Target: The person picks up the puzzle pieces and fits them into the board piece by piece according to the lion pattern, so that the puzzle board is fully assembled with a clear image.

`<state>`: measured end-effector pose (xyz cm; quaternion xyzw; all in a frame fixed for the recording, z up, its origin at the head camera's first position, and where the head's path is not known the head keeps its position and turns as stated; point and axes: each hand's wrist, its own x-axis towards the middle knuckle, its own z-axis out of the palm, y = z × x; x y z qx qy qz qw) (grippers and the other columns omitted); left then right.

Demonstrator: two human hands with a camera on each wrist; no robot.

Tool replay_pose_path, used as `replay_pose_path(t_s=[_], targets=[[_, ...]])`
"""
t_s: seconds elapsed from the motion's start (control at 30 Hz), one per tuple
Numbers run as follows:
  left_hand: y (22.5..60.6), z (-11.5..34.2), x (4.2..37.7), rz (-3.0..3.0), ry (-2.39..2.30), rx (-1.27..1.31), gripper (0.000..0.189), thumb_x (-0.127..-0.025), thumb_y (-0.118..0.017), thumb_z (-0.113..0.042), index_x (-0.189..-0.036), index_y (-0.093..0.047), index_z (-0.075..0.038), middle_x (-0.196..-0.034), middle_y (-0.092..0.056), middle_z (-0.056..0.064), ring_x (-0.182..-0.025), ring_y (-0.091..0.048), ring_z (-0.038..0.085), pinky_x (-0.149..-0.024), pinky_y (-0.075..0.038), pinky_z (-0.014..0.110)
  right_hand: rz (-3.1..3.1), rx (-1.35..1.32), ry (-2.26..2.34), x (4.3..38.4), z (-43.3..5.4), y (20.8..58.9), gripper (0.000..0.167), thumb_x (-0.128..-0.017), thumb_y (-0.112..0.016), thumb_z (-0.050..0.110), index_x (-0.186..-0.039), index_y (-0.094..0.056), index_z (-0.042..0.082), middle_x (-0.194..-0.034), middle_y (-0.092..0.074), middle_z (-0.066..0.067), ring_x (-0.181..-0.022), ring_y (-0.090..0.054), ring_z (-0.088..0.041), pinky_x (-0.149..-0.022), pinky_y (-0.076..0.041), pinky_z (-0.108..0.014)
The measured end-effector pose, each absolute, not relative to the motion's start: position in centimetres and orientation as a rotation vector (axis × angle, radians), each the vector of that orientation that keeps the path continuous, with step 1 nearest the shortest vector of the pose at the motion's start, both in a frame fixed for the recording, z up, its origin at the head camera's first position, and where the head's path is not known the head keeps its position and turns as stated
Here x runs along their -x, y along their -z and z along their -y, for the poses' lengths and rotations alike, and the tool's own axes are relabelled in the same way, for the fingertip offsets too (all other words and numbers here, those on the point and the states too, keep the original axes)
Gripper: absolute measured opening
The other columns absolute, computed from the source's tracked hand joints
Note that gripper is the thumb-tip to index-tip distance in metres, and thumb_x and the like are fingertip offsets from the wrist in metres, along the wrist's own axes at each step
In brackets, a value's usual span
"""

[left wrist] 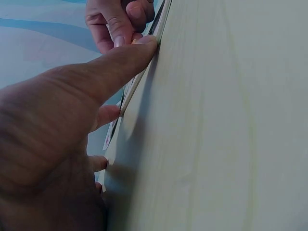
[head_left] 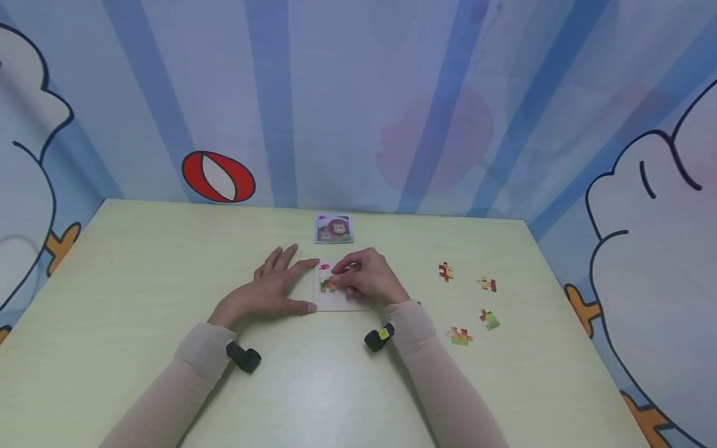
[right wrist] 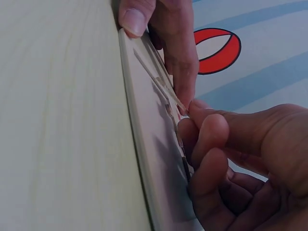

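A flat white puzzle board (head_left: pixel 330 303) lies on the table, with colourful pieces in its left part. My left hand (head_left: pixel 271 289) rests along the board's left side, its straight thumb and forefinger touching the near and far corners. Over the board, my right hand (head_left: pixel 366 277) pinches a thin puzzle piece (right wrist: pixel 175 98) between thumb and fingers. The right wrist view shows that piece tilted, one edge raised off the board. Part of the board and its pieces is hidden under the right hand.
Behind the board lies a square picture card (head_left: pixel 333 229) with a lion on it. Several loose pieces are scattered to the right, among them a green and orange one (head_left: pixel 460 336) and a brown one (head_left: pixel 445 271). A patterned curtain (head_left: pixel 347 106) hangs behind the table.
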<state>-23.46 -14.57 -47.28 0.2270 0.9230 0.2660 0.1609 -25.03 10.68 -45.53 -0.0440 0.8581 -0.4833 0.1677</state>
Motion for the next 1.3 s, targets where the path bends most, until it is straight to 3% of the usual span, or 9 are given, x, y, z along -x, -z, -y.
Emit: replay_pose_path(t_s=[0.47,1.3], targets=[[47.1,14.5,23.3,-2.633,-0.772,-0.643,0.095,-0.091,-0.079,-0.055,-0.170,-0.032,-0.029,-0.182,0.001,0.020,-0.166,0.007,0.054,-0.125,-0.008,0.084,-2.516,0.065,1.300,24.9,-9.7,45.7,0.005,-0.093,-0.085,0.016,-0.095,-0.082,0.013,-0.073,-0.074,-0.002,-0.049,-0.059,-0.009,-0.050,-0.047,-0.021],[47.2,14.4,23.6,-2.630,-0.774,-0.657,0.095,-0.092,-0.079,-0.054,-0.170,-0.033,-0.028,-0.182,0.000,0.020,-0.166,0.006,0.054,-0.126,-0.009,0.084,-2.565,0.005,1.204,24.6,-9.2,45.5,0.015,-0.093,-0.085,0.020,-0.089,-0.072,0.012,-0.064,-0.065,0.000,-0.047,-0.058,-0.010,-0.050,-0.046,-0.022]])
